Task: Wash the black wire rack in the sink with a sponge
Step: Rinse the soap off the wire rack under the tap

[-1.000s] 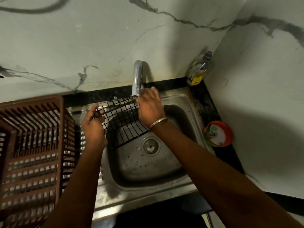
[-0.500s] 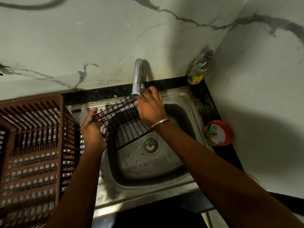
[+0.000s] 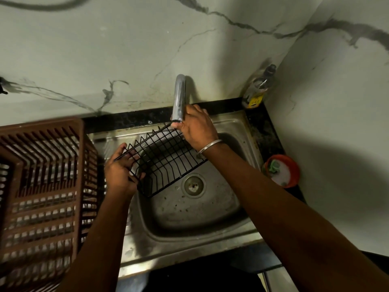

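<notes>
1. At the left edge of the frame stands a brown slatted plastic dish basket (image 3: pixel 42 175). It sits on the tabletop (image 3: pixel 126 118) beside the sink, and its right wall overlaps the sink's left rim.
2. The left hand (image 3: pixel 120 171) is at the left side of the basin. Its grip is closed on the left end of the black wire rack (image 3: pixel 166 159): the fingers curl up behind the wires and the thumb presses on the front.
3. The black wire rack is held over the left half of the steel sink (image 3: pixel 189 216), tilted. Its far edge rises toward the tap, and its near corner dips low into the basin, close to the drain (image 3: pixel 193 185). I cannot tell whether that corner touches the basin floor.
4. The chrome tap (image 3: pixel 179 98) comes down from the marble wall at upper centre. Its spout ends just above the rack's far right corner.
5. The right hand (image 3: pixel 197 127) is right beside the spout. Its grip is closed over that far corner of the rack, with the fingers curled down. Whether a sponge lies under the palm cannot be made out. A silver bangle (image 3: pixel 210 146) rings the wrist.
6. A dish-soap bottle (image 3: pixel 256 91) with a yellow label stands in the corner of the walls, behind the sink's right rear.
7. An orange tub (image 3: pixel 294 165) sits on the tabletop to the right of the sink. It holds white paste and a green scrub pad (image 3: pixel 273 166).
</notes>
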